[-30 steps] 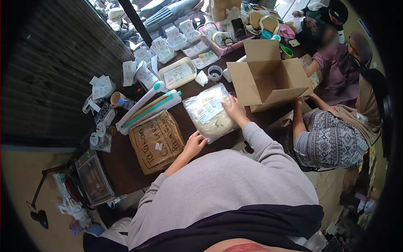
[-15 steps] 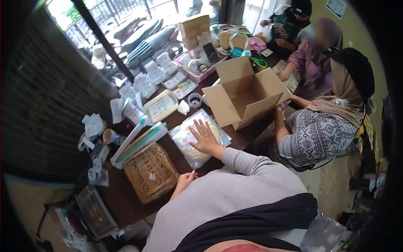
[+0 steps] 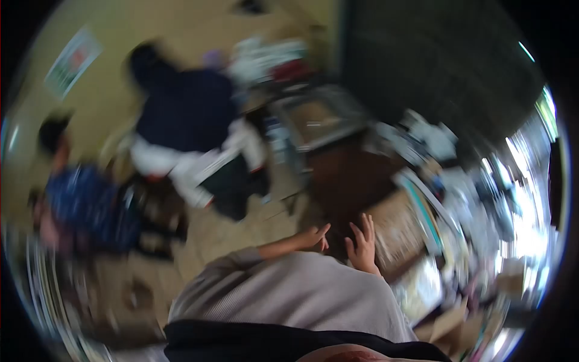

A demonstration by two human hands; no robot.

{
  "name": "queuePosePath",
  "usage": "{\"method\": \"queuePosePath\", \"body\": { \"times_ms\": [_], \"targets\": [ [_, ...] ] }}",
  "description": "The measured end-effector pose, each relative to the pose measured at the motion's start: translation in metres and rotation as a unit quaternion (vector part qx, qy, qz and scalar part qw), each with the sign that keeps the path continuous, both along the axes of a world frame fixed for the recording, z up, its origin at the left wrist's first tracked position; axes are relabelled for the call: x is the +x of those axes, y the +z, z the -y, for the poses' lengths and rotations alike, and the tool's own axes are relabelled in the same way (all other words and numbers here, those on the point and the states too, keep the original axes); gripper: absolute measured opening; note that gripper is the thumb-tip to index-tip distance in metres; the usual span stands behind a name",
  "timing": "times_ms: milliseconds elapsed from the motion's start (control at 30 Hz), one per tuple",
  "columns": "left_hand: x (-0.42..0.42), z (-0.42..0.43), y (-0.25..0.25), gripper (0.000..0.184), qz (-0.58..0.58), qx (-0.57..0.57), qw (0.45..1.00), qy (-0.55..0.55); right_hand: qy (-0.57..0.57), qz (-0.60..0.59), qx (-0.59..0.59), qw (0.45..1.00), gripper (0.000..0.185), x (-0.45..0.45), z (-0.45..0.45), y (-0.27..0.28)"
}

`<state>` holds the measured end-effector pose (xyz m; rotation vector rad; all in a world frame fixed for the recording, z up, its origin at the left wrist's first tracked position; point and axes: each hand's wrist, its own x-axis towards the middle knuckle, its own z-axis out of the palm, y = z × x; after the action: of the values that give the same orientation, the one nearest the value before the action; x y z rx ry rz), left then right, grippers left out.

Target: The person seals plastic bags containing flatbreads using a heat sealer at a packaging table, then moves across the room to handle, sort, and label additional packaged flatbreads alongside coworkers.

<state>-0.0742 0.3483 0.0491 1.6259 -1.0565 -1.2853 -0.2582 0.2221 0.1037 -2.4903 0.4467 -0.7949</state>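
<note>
My right hand (image 3: pixel 363 244) is raised in front of my body with its fingers spread and nothing in it. It is beside a brown taped cardboard parcel (image 3: pixel 395 232); whether it touches the parcel I cannot tell. My left hand (image 3: pixel 316 238) hovers just left of it near the table edge, empty, fingers apart. A clear plastic bag with pale contents (image 3: pixel 420 288) lies to the right, below the parcel. Along the parcel's far side runs a long white tool with a teal strip (image 3: pixel 425 211).
An open cardboard box (image 3: pixel 449 326) is at the lower right. On the dark table's (image 3: pixel 347 175) far end stands a grey framed case (image 3: pixel 316 117). Two blurred people, one in dark clothing (image 3: pixel 187 111) and one in blue (image 3: pixel 90 199), are on the left, beyond the tiled floor (image 3: pixel 223 247).
The view has swung left and is blurred. My right hand has lifted off the plastic bag and come near the parcel. My left hand's fingers are now apart.
</note>
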Motion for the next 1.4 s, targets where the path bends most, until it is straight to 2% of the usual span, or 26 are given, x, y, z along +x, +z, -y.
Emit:
{"method": "queuePosePath", "body": {
  "times_ms": [100, 233, 267, 400, 467, 500, 567, 633, 667, 733, 833, 900, 933, 1000, 1067, 1100, 1133, 1167, 1233, 1267, 1333, 1367, 1400],
  "targets": [
    [0.05, -0.079, 0.03, 0.087, 0.028, 0.02, 0.979, 0.201, 0.163, -0.008, -0.031, 0.986, 0.039, 0.079, -0.021, -0.004],
    [0.089, -0.187, 0.026, 0.085, 0.052, 0.014, 0.909, 0.412, 0.353, 0.03, -0.051, 0.934, 0.033, 0.185, -0.075, -0.025],
    [0.098, -0.206, 0.003, 0.075, 0.041, -0.019, 0.884, 0.465, 0.406, 0.014, -0.049, 0.913, 0.031, 0.21, -0.089, -0.036],
    [0.071, -0.257, -0.002, 0.058, 0.022, -0.038, 0.771, 0.636, 0.572, -0.052, -0.092, 0.814, 0.028, 0.269, -0.154, -0.068],
    [0.049, -0.267, -0.036, 0.061, 0.034, -0.019, 0.72, 0.692, 0.652, -0.063, -0.14, 0.742, 0.028, 0.283, -0.175, -0.082],
    [0.041, -0.27, -0.052, 0.062, 0.038, -0.007, 0.693, 0.72, 0.677, -0.106, -0.16, 0.711, 0.029, 0.291, -0.182, -0.098],
    [0.014, -0.276, -0.049, 0.062, 0.006, 0.056, 0.662, 0.747, 0.709, -0.183, -0.209, 0.648, 0.03, 0.307, -0.193, -0.139],
    [-0.005, -0.277, -0.022, 0.063, -0.049, 0.058, 0.661, 0.746, 0.737, -0.268, -0.238, 0.573, 0.033, 0.328, -0.204, -0.173],
    [-0.005, -0.276, -0.018, 0.064, -0.062, 0.064, 0.657, 0.749, 0.735, -0.31, -0.242, 0.553, 0.034, 0.336, -0.205, -0.182],
    [-0.004, -0.271, -0.018, 0.065, -0.091, 0.065, 0.655, 0.747, 0.716, -0.395, -0.257, 0.515, 0.036, 0.35, -0.206, -0.189],
    [0.011, -0.267, -0.027, 0.065, -0.095, -0.012, 0.609, 0.788, 0.669, -0.503, -0.309, 0.452, 0.042, 0.378, -0.218, -0.182],
    [0.024, -0.265, -0.028, 0.061, -0.063, -0.022, 0.57, 0.819, 0.692, -0.484, -0.323, 0.428, 0.044, 0.405, -0.215, -0.193],
    [0.026, -0.258, -0.028, 0.06, -0.05, -0.027, 0.555, 0.83, 0.7, -0.48, -0.327, 0.417, 0.045, 0.421, -0.203, -0.211],
    [0.031, -0.256, -0.019, 0.058, -0.054, -0.071, 0.559, 0.825, 0.639, -0.554, -0.271, 0.459, 0.048, 0.458, -0.186, -0.263],
    [0.028, -0.257, -0.01, 0.058, -0.05, -0.127, 0.555, 0.82, 0.629, -0.535, -0.314, 0.469, 0.049, 0.474, -0.187, -0.244],
    [0.022, -0.25, -0.009, 0.058, -0.043, -0.163, 0.547, 0.82, 0.594, -0.538, -0.331, 0.498, 0.05, 0.479, -0.184, -0.247],
    [0.015, -0.25, -0.007, 0.06, -0.036, -0.198, 0.537, 0.819, 0.605, -0.506, -0.36, 0.498, 0.041, 0.487, -0.182, -0.263],
    [0.007, -0.25, -0.005, 0.059, -0.055, -0.222, 0.544, 0.808, 0.619, -0.481, -0.412, 0.464, 0.044, 0.493, -0.187, -0.272],
    [-0.001, -0.253, 0.001, 0.06, -0.086, -0.274, 0.552, 0.783, 0.639, -0.494, -0.425, 0.409, 0.046, 0.504, -0.228, -0.275],
    [0.004, -0.255, 0.013, 0.057, -0.053, -0.238, 0.56, 0.792, 0.692, -0.405, -0.441, 0.403, 0.045, 0.512, -0.269, -0.277],
    [0.024, -0.247, 0.065, 0.05, 0.044, -0.174, 0.578, 0.796, 0.714, -0.379, -0.331, 0.487, 0.037, 0.497, -0.356, -0.206],
    [0.035, -0.241, 0.103, 0.045, 0.11, -0.144, 0.586, 0.79, 0.779, -0.264, -0.199, 0.533, 0.037, 0.493, -0.393, -0.191],
    [0.042, -0.238, 0.14, 0.04, 0.192, -0.097, 0.606, 0.766, 0.777, -0.232, -0.22, 0.542, 0.034, 0.476, -0.429, -0.133]
  ]
}}
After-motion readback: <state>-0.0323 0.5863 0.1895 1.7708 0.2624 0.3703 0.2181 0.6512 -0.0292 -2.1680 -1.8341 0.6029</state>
